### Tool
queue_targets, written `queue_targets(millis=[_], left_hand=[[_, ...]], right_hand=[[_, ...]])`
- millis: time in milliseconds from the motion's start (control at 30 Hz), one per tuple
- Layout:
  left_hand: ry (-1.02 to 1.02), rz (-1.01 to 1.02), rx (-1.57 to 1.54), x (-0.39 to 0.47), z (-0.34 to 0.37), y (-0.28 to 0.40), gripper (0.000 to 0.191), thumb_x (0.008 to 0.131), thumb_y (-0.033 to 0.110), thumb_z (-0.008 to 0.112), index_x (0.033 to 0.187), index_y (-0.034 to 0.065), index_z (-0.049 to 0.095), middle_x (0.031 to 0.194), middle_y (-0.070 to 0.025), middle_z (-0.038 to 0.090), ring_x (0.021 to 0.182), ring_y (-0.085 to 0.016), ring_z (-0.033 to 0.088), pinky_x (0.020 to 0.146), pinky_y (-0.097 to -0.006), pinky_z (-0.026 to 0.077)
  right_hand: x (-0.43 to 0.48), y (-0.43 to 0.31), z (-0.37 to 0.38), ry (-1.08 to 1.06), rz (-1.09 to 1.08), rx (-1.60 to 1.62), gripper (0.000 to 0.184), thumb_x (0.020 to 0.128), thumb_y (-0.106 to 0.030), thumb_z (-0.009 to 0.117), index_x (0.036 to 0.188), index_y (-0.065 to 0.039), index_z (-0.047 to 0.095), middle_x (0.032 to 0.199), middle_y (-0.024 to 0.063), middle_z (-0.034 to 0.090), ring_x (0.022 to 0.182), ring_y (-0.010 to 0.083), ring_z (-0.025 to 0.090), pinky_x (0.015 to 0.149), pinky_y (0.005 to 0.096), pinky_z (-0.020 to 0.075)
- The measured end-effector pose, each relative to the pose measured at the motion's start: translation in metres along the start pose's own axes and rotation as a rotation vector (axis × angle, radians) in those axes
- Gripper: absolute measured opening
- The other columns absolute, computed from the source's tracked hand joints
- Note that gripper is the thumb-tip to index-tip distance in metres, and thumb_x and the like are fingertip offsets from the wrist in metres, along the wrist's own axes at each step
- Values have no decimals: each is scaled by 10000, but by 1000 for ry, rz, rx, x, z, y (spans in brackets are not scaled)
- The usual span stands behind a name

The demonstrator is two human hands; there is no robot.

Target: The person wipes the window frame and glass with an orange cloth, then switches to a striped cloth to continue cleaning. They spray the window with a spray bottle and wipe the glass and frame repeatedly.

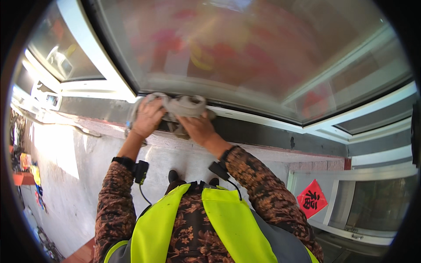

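A bunched grey cloth [188,106] lies against the lower left corner of a large window pane [223,49], over the white window frame [260,119] and the dark sill [263,135]. My left hand [148,117] is on the cloth's left part, its back towards me and its fingers pointing at the glass. Just to the right, my right hand [199,129] grips the bunched part, with its fingertips partly hidden by folds. Parts of the cloth hang over the sill's front edge. The glass carries blurred red and yellow reflections or shapes.
To the left runs a white upright frame post [88,46] beside another pane. A hose or cable [56,121] lies along the ledge at left. At right stands a white-framed door [332,197] bearing a red paper diamond [312,199]. The pale concrete floor [65,197] spreads below.
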State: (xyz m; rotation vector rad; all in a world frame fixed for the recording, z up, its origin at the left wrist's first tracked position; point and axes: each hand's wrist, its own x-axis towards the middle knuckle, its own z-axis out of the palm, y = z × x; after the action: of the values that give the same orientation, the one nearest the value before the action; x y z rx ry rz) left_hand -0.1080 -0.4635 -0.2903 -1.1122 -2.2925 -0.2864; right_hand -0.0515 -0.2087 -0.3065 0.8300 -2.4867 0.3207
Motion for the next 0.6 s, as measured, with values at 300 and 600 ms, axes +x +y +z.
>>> queue_targets(millis=[300,600], left_hand=[[94,-424,94,-51,-4,-31,328,863,40,597,1183,-29,587,1366,-220,520,1232,-451,498,1050,-539,377],[0,281,-342,100,50,90,224,814,99,625,1028,36,641,1322,-143,580,1185,-347,556,988,-504,403]], right_hand=[[80,-44,38,185,-181,82,299,930,-172,532,1206,-185,645,1243,-34,673,1239,150,584,1116,390,360],[-89,49,-79,34,434,-129,477,908,-215,614,1378,-143,578,1440,91,572,1358,273,505,1142,530,299]])
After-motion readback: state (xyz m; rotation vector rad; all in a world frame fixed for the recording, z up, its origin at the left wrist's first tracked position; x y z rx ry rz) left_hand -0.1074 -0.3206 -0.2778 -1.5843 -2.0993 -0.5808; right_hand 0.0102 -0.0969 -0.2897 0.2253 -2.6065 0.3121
